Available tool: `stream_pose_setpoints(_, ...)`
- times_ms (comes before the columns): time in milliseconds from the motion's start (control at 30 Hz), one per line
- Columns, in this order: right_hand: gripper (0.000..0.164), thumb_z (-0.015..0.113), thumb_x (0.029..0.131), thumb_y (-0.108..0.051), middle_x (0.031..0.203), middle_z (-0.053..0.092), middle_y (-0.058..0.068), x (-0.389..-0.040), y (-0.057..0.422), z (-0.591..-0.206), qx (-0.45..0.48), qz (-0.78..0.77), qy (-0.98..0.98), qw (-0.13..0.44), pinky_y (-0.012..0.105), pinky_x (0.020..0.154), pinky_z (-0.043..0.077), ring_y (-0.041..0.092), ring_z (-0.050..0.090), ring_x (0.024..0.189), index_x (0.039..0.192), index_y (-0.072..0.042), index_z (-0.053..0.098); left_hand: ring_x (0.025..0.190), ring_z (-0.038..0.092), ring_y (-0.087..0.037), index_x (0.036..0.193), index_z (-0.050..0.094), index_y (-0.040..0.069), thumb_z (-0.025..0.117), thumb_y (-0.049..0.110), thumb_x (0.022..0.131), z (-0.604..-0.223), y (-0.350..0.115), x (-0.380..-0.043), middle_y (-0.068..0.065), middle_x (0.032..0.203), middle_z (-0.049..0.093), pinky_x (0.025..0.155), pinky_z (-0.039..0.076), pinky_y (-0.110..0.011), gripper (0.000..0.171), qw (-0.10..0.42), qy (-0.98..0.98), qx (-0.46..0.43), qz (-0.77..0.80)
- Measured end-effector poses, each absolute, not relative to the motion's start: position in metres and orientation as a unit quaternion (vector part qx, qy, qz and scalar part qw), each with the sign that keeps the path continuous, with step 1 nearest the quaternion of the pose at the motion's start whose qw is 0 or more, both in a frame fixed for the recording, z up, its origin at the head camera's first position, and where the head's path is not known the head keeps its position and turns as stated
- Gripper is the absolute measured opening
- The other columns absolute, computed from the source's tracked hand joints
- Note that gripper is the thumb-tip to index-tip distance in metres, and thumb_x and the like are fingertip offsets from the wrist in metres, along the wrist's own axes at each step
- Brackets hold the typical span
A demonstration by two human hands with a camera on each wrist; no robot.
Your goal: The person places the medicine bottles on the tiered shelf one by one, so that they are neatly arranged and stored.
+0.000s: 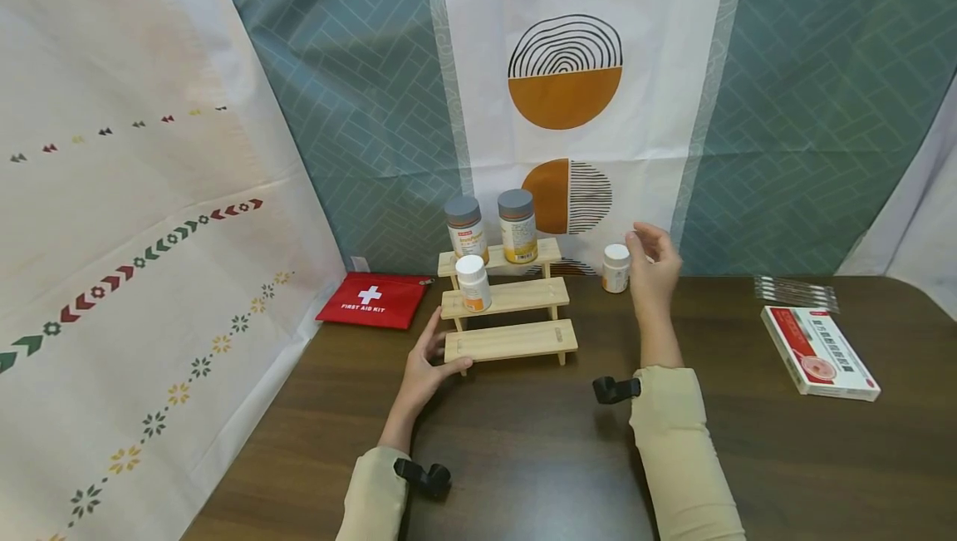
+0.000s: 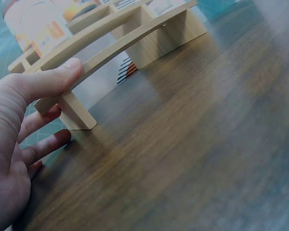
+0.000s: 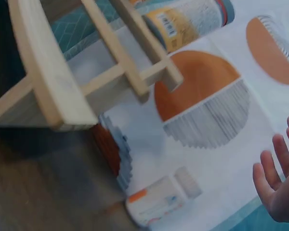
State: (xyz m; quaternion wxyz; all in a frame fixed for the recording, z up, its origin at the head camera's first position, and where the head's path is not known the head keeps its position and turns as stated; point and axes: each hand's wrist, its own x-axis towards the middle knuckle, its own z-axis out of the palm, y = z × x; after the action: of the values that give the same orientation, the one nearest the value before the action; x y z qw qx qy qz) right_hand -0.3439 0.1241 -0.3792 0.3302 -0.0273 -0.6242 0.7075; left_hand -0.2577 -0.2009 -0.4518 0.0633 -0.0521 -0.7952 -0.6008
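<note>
A three-tier wooden step rack [image 1: 511,342] stands on the table. My left hand [image 1: 423,369] pinches the left end of its lowest tier, with the thumb [image 2: 62,74] on top and fingers by the underside. Two grey-capped supplement bottles [image 1: 518,229] occupy the top tier. A white pill bottle [image 1: 474,284] with an orange label sits at the left of the middle tier. Right of the rack, another white pill bottle [image 1: 616,268] stands on the table. Beside it my right hand [image 1: 655,269] is raised, fingers loosely bent; the right wrist view shows it apart from the bottle.
A red first aid kit pouch [image 1: 376,301] lies left of the rack. On the right are a packet of cotton swabs [image 1: 797,293] and a red-and-white medicine box [image 1: 820,353]. Patterned cloth [image 1: 366,109] hangs behind the brown table [image 1: 538,458].
</note>
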Motion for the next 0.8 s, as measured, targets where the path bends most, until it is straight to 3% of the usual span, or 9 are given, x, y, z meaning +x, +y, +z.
stream_pose_setpoints(100,0.030,0.062,0.092,-0.010,0.101,0.061,-0.015,-0.351,0.130,-0.390,-0.056,0.703,-0.633,0.321,0.024,0.091,0.039,0.005,0.052,0.103,0.118,0.006,0.063,0.106,0.058,-0.030,0.156,0.027,0.017,0.080,0.003,0.077,-0.452,-0.201,-0.258,-0.025,0.130,0.060,0.090,0.044,-0.033,0.096,0.063,-0.795,-0.051,-0.601)
stream_pose_setpoints(167,0.032,0.062,0.092,-0.010,0.113,0.062,-0.002,-0.353,0.134,-0.397,-0.070,0.703,-0.636,0.311,0.030,0.096,0.037,0.015,0.049,0.113,0.121,0.005,0.062,0.105,0.058,-0.030,0.156,0.027,0.018,0.080,0.003,0.076,-0.451,-0.200,-0.258,-0.025,0.130,0.060,0.091,0.044,-0.034,0.097,0.063,-0.795,-0.050,-0.601)
stream_pose_setpoints(333,0.041,0.060,0.094,-0.011,0.140,0.050,0.017,-0.358,0.142,-0.409,-0.100,0.715,-0.640,0.263,0.041,0.111,0.029,0.030,0.036,0.133,0.132,0.002,0.055,0.103,0.058,-0.029,0.155,0.027,0.018,0.080,0.003,0.077,-0.450,-0.200,-0.256,-0.025,0.130,0.060,0.090,0.044,-0.034,0.096,0.062,-0.794,-0.051,-0.603)
stream_pose_setpoints(533,0.052,0.055,0.098,-0.019,0.160,0.029,0.010,-0.359,0.145,-0.418,-0.109,0.705,-0.678,0.177,0.046,0.120,0.020,0.027,0.017,0.150,0.148,-0.011,0.042,0.102,0.059,-0.028,0.155,0.028,0.017,0.080,0.002,0.077,-0.449,-0.201,-0.256,-0.025,0.129,0.060,0.088,0.045,-0.031,0.095,0.063,-0.794,-0.052,-0.603)
stream_pose_setpoints(800,0.062,0.054,0.099,-0.028,0.165,0.014,0.004,-0.361,0.148,-0.427,-0.082,0.687,-0.712,0.118,0.052,0.122,0.008,0.027,0.004,0.153,0.155,-0.020,0.029,0.102,0.059,-0.025,0.155,0.027,0.024,0.081,0.006,0.077,-0.472,-0.206,-0.269,-0.022,0.129,0.061,0.088,0.045,-0.032,0.097,0.078,-0.794,-0.059,-0.600)
